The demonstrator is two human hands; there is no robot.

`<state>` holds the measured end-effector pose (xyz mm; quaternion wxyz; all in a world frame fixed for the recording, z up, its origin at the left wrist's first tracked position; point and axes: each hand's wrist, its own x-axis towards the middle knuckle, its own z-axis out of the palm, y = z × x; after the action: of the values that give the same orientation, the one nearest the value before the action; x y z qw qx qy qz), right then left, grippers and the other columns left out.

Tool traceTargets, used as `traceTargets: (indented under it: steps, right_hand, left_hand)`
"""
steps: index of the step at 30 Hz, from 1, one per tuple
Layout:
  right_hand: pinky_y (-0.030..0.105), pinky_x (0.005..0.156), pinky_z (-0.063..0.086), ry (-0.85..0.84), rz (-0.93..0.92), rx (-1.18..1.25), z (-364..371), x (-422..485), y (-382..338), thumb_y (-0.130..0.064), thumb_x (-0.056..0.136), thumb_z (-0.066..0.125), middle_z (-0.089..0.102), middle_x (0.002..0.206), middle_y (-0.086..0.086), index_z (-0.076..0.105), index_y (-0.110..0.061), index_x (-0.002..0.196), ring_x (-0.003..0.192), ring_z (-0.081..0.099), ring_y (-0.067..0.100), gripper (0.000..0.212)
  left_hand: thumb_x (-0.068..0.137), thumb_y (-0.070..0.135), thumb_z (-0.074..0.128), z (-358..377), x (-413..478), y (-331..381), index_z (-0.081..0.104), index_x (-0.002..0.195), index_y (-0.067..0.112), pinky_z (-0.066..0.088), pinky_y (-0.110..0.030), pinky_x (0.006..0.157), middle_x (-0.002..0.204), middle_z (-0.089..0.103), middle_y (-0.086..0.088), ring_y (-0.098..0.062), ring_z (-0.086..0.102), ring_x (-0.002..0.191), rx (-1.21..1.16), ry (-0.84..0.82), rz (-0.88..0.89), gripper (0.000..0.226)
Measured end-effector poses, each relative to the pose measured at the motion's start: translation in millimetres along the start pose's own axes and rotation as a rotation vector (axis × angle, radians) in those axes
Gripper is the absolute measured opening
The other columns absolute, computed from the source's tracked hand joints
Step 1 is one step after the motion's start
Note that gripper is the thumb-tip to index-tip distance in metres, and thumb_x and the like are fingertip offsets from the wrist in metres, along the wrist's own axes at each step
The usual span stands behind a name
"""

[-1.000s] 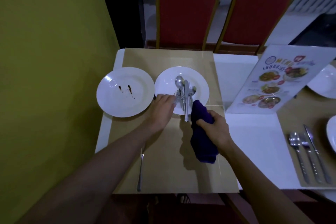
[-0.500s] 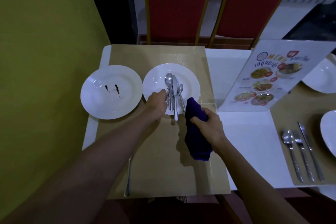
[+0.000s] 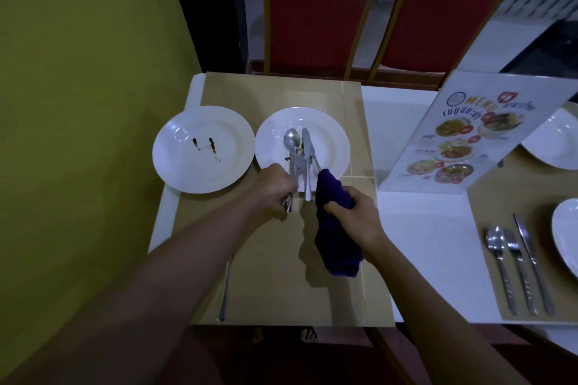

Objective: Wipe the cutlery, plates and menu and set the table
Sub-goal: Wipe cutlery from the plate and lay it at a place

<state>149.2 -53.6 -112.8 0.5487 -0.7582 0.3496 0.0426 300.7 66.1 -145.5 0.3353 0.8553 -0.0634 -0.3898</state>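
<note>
One head-worn wide-angle view, forward and down; close over the table (image 3: 422,228), toward two chairs (image 3: 316,9)

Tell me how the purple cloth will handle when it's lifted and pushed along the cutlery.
Probably floppy: the purple cloth droops limp below the right hand that grips it. Likely light, since one hand's grip carries it all. Its bunched top beside the knife suggests it would wrap round a blade rather than push it stiffly.
</note>
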Motion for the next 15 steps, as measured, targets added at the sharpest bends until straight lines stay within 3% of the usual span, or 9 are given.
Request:
traceTargets:
  steps: [3, 8, 12, 15]
  right_hand:
    - [0.034, 0.071, 0.059, -0.013, 0.016, 0.001, -0.9, -5.5, -0.5, -0.020, 0.087, 0.068, 0.068, 0.098, 0.003, 0.058, -0.023, 0.115, 0.083, 0.068, 0.021, 0.030]
    - [0.035, 0.072, 0.058, -0.062, 0.070, 0.016, -6.2, -16.3, -4.9, -0.021, 0.087, 0.068, 0.067, 0.098, 0.005, 0.057, -0.020, 0.119, 0.086, 0.067, 0.024, 0.034]
    - [0.035, 0.072, 0.058, -0.093, 0.119, 0.000, -11.7, -23.7, -10.5, -0.021, 0.085, 0.069, 0.065, 0.102, 0.005, 0.053, -0.022, 0.119, 0.088, 0.065, 0.025, 0.037]
    - [0.038, 0.076, 0.058, -0.010, 0.080, -0.043, -15.5, -30.7, -15.3, -0.024, 0.085, 0.068, 0.064, 0.100, 0.000, 0.052, -0.026, 0.116, 0.085, 0.064, 0.021, 0.035]
  left_hand:
    - [0.083, 0.001, 0.061, -0.5, -5.2, 0.3, 0.053, 0.076, 0.006, 0.043, -0.029, 0.058, 0.063, 0.049, -0.010, -0.021, 0.049, 0.057, -0.323, -0.040, -0.125, 0.011]
    - [0.086, 0.000, 0.067, -25.7, -22.6, 7.1, 0.061, 0.080, 0.005, 0.052, -0.017, 0.047, 0.069, 0.055, -0.004, -0.009, 0.051, 0.058, -0.878, -0.307, -0.320, 0.010]
    - [0.091, 0.000, 0.062, -37.0, -54.1, 0.9, 0.063, 0.090, 0.000, 0.056, -0.018, 0.054, 0.083, 0.055, -0.008, -0.011, 0.054, 0.069, -0.990, -0.431, -0.310, 0.001]
    - [0.095, -0.007, 0.050, -34.9, -85.1, -3.7, 0.059, 0.097, -0.002, 0.057, -0.019, 0.056, 0.087, 0.057, -0.011, -0.012, 0.061, 0.070, -0.921, -0.493, -0.248, 0.010]
